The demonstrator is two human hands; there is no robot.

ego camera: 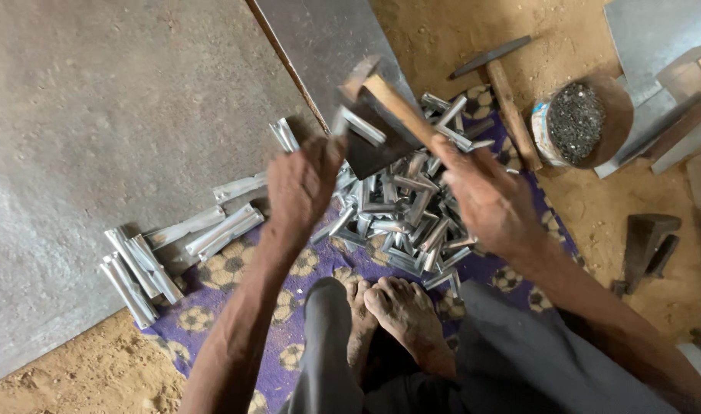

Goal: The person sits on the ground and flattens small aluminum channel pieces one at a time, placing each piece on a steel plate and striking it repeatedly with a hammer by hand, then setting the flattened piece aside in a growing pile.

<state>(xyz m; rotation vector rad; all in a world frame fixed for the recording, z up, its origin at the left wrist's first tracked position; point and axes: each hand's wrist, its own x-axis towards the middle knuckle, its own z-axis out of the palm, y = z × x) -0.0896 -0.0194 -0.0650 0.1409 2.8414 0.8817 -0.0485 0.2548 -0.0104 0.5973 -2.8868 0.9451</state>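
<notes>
Bright sheet metal, folded into a short strip [358, 125], is pinched in the fingers [329, 149] of the left hand [300, 184], which holds it just above the pile of folded metal pieces [400, 215]. The strip's long axis runs from the fingertips up and to the right, toward the raised tool. The right hand [488, 199] is closed on the wooden handle of a hammer [392, 103], whose dark head hangs directly over the pile and touches or nearly touches the strip; contact cannot be confirmed owing to blur. The left hand is the nearer to the strip; the right reaches it only through the hammer.

Left of the pile, longer folded strips [143, 268] lie on a grey metal sheet [97, 138]. The pile rests on a purple patterned cloth [289, 268]. Right of the pile, on sandy ground, lie a second hammer [503, 84] and a round container of small dark pieces [576, 123]. The person's bare feet [396, 307] rest just below the pile.
</notes>
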